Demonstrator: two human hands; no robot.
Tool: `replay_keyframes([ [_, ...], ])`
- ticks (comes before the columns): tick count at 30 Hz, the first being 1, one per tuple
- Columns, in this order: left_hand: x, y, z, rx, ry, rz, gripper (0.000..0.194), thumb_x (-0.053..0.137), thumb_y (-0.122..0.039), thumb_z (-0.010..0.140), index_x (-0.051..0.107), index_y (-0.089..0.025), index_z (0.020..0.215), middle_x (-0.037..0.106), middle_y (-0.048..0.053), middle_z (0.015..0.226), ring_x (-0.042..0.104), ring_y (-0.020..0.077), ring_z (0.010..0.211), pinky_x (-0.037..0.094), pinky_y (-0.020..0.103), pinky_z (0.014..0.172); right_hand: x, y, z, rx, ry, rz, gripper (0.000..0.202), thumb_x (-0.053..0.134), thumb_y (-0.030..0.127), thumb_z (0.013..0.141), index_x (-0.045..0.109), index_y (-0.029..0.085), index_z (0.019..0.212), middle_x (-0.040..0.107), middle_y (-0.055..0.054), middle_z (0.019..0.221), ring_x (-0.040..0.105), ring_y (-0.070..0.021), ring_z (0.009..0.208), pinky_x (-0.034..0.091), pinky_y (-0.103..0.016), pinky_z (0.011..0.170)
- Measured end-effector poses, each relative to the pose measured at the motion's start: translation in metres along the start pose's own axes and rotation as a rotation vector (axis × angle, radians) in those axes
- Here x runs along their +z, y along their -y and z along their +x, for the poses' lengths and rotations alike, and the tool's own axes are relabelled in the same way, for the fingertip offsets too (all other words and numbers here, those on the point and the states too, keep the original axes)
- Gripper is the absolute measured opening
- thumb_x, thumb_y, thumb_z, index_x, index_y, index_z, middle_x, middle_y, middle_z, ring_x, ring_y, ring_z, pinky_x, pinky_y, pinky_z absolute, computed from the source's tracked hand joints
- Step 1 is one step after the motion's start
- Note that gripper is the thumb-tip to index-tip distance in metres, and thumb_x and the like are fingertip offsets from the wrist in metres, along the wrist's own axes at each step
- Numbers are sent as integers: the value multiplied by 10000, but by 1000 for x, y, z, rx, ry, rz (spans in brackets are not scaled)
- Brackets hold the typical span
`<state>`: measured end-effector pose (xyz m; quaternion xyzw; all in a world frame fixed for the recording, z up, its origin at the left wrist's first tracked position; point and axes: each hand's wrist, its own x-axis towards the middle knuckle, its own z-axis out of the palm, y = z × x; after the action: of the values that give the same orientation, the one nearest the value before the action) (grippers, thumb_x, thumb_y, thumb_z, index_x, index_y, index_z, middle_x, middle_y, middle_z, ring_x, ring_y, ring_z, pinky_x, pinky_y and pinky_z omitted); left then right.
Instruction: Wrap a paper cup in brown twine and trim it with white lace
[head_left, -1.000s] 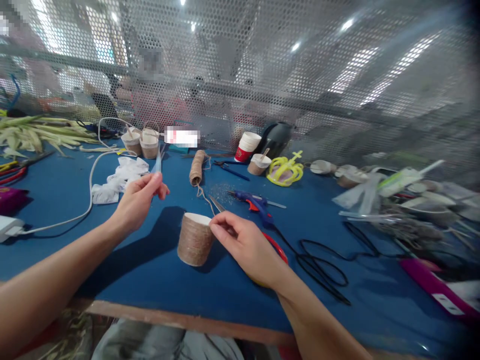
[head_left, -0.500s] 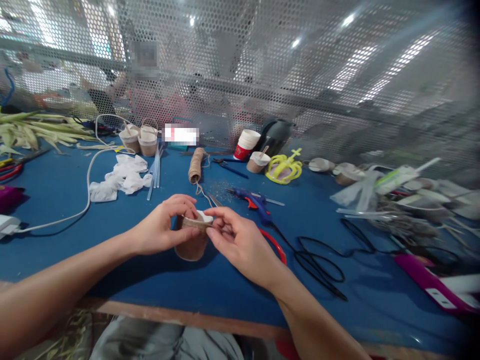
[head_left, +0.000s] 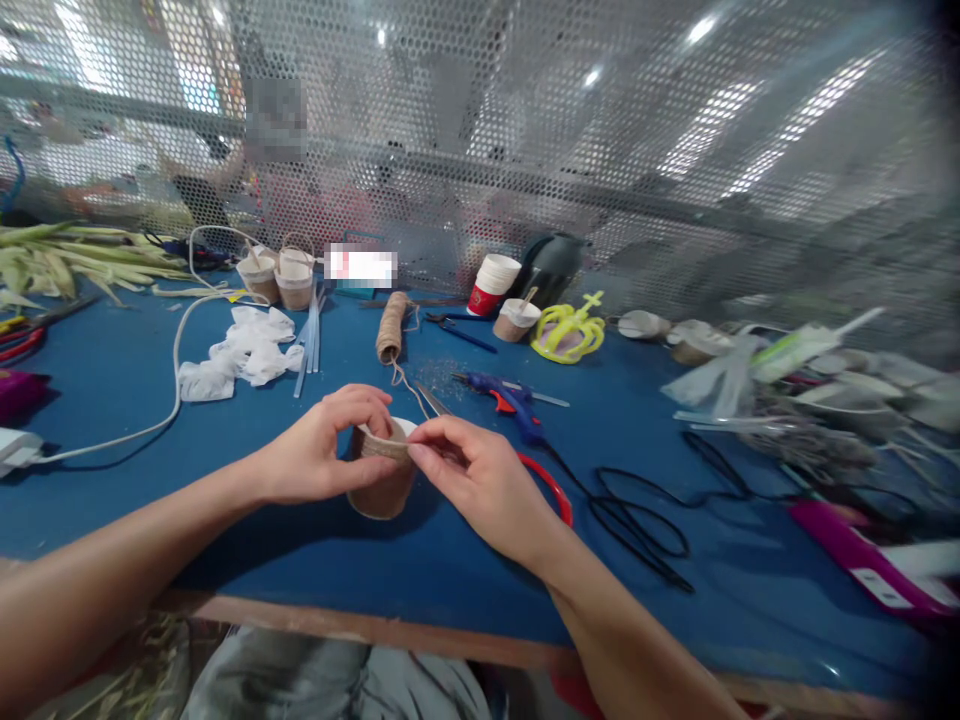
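On the blue bench (head_left: 315,570), the twine-wrapped cup (head_left: 381,492) was held between the left hand's (head_left: 315,455) nearly closed fingers, thumb outside its wall; it was judged light and crushable, best gripped gently below the rim. Beyond the fingers lay the twine roll (head_left: 391,328). Soft, limp twine (head_left: 400,440) seemed pinched in the right hand's (head_left: 484,485) closed fingertips.

A craft workshop, shown by the glue gun (head_left: 499,395), twine roll (head_left: 391,328) and pliers (head_left: 461,330) on a blue worktable (head_left: 330,570).
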<state>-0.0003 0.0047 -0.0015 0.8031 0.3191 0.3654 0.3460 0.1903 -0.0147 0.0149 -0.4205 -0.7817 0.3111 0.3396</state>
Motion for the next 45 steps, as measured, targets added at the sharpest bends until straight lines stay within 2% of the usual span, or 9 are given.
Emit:
replay_keyframes([
  [4,-2,0,-2,-43,-20,-41,97,597,-172,722,537,-173,799,581,76,943,466,255,1134,378,385,919,1,-1,0,-14,11,-14,76,521,167,834,592,175,810,639,-11,779,593,-119,692,480,-227,627],
  [7,-2,0,-2,-14,-8,-55,69,567,-126,727,527,-177,748,584,58,869,478,238,1120,380,364,913,2,-2,-1,-11,19,-18,71,522,177,834,591,177,813,634,-12,780,590,-118,687,482,-227,622],
  [12,-2,-1,-1,-5,13,-94,77,557,-161,767,515,-186,709,605,46,801,482,225,1105,375,363,917,4,-2,-2,27,16,23,99,542,198,821,591,183,905,594,3,719,557,-104,616,491,-215,573],
  [18,-2,-1,-2,-30,13,-168,77,564,-160,768,530,-180,702,592,47,820,477,230,1125,373,365,927,4,-2,-3,30,-14,-10,83,534,232,827,591,179,854,559,12,656,510,-97,560,462,-212,519],
  [28,1,-1,-2,12,2,-134,77,561,-161,767,527,-181,702,611,57,825,481,231,1107,372,388,931,5,0,-6,-80,-66,-156,100,562,221,812,644,182,854,477,31,604,437,-90,523,393,-215,511],
  [34,3,-1,-2,11,-22,-101,95,591,-127,708,518,-187,709,599,53,842,479,240,1105,384,395,928,6,1,-4,-73,-46,-173,99,552,199,818,648,182,801,548,12,653,456,-89,538,378,-212,509],
  [39,3,-2,-3,9,-17,-116,62,562,-141,745,533,-183,711,602,54,835,478,236,1110,379,380,922,6,0,-4,-53,-39,-149,116,533,209,832,634,177,783,551,5,662,491,-100,583,402,-219,531],
  [42,0,-2,-3,-20,-12,-154,53,570,-153,754,545,-179,716,600,57,839,469,239,1121,370,380,925,5,0,-6,-51,0,-77,110,544,206,821,626,185,891,559,-4,738,513,-102,620,445,-224,562],
  [45,-6,-1,-2,-68,-73,-233,70,587,-185,760,547,-177,703,593,63,860,468,240,1126,345,395,956,2,0,-8,27,-32,55,235,566,236,800,552,181,1028,570,-25,838,569,-120,704,506,-251,626],
])
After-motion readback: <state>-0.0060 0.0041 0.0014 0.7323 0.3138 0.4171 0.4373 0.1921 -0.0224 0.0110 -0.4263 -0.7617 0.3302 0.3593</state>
